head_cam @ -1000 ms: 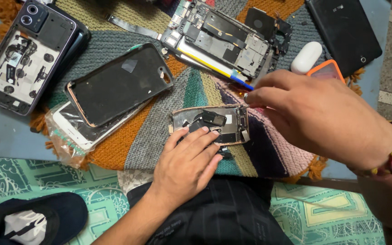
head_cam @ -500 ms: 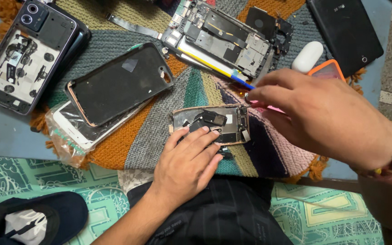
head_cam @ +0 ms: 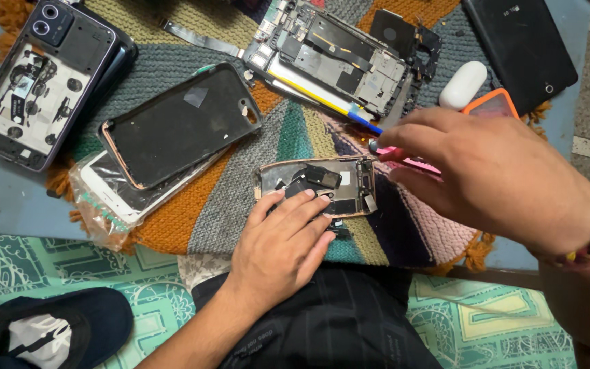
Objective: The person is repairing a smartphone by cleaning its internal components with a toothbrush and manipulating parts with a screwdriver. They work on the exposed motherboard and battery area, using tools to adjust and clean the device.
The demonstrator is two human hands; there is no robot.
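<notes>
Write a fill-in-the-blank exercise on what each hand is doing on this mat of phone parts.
1. The left hand presses its fingers on the opened phone frame, which lies on a woven ____.
2. The right hand pinches a slim tool whose handle is ____ in colour.
3. On the wrist of the right hand sits a beaded ____.
4. The small white case lies next to a phone with an ____ rim.

Missing words: mat; pink; bracelet; orange

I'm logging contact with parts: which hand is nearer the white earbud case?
Right. The right hand lies just below the white earbud case; the left hand is farther down-left.
</notes>
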